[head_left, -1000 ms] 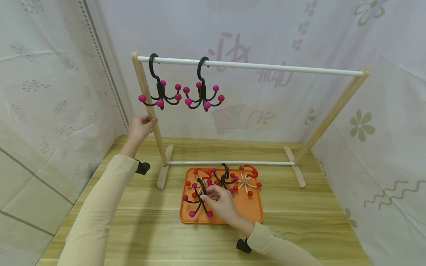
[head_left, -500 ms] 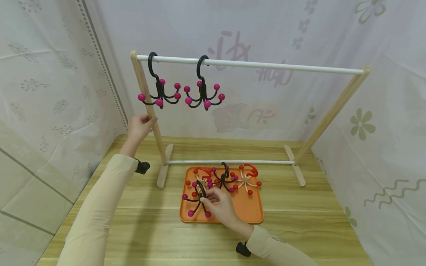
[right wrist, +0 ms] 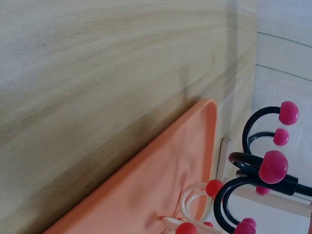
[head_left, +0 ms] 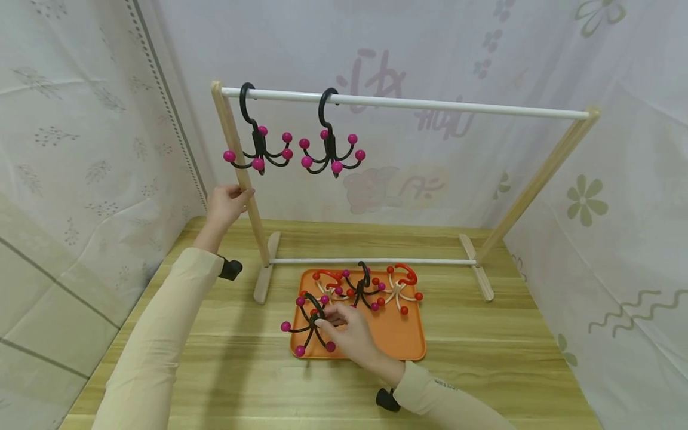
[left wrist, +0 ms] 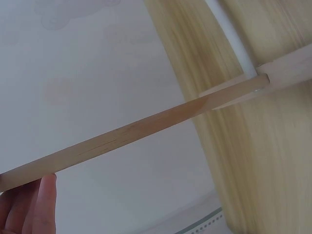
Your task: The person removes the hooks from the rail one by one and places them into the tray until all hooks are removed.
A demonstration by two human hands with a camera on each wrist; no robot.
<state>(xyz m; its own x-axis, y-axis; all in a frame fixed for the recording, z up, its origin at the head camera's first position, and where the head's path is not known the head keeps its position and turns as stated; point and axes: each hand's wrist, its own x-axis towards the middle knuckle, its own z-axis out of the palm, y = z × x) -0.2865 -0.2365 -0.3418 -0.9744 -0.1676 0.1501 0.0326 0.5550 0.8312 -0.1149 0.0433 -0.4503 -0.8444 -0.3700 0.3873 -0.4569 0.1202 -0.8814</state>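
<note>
My right hand (head_left: 352, 337) pinches a black multi-arm hook hanger (head_left: 313, 321) with pink ball tips. It is held above the left part of an orange tray (head_left: 400, 340). In the right wrist view, the held hanger (right wrist: 275, 183) is at the right, over the tray corner. My left hand (head_left: 226, 206) grips the left wooden post (head_left: 257, 227) of a rack; the left wrist view shows fingertips (left wrist: 47, 195) against that post. Two matching black hangers, one near the left end (head_left: 259, 143) and one farther right (head_left: 330, 146), hang from the white top rod (head_left: 457, 107).
Inside the tray lie another black hanger (head_left: 361, 288) and two beige hangers with red hooks, one on the right (head_left: 398, 291) and one on the left (head_left: 329, 292), partly covered. A white lower bar (head_left: 344, 261) runs behind the tray. Patterned curtains (head_left: 634, 179) surround the wooden table (head_left: 484, 346).
My right hand has lifted the black hanger and shifted it left, toward the tray's left edge. My left hand stays on the post.
</note>
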